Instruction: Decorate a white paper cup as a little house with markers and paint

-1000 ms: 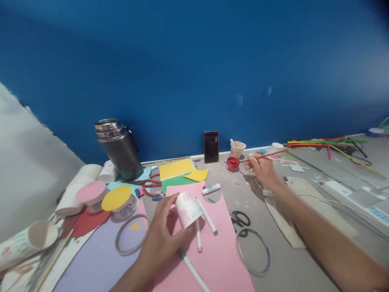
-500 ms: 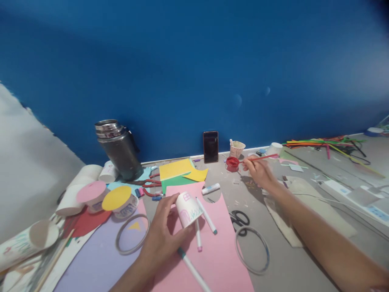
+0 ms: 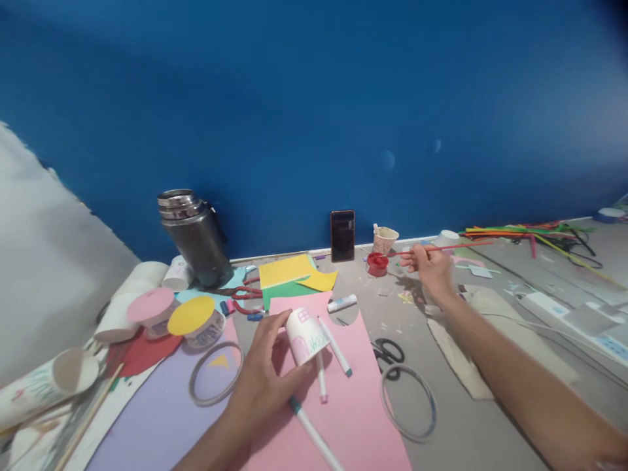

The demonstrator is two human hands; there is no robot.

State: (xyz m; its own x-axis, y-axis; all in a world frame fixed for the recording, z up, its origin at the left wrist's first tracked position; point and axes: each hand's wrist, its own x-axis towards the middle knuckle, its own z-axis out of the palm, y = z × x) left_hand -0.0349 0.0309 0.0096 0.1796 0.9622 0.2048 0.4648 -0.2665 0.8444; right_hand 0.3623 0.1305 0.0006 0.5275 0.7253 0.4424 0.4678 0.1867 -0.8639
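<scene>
Head view: the left hand [image 3: 267, 369] curls around a white paper cup with coloured drawings [image 3: 305, 337]; beyond that grip, the right hand [image 3: 429, 269] pinches a thin red stick [image 3: 468, 245], its end at a round red pot [image 3: 377, 269] left of the pinch.

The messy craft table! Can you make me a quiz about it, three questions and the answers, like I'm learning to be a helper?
1. True or false: the left hand is holding the black scissors.
2. What colour is the thin stick in the right hand?
3. Fill in the gap: between the metal flask and the red pot, a black ____ stands upright in front of the blue wall.

Key:
1. False; it holds a white cup with a pink window drawn on it.
2. Red.
3. Phone.
</scene>
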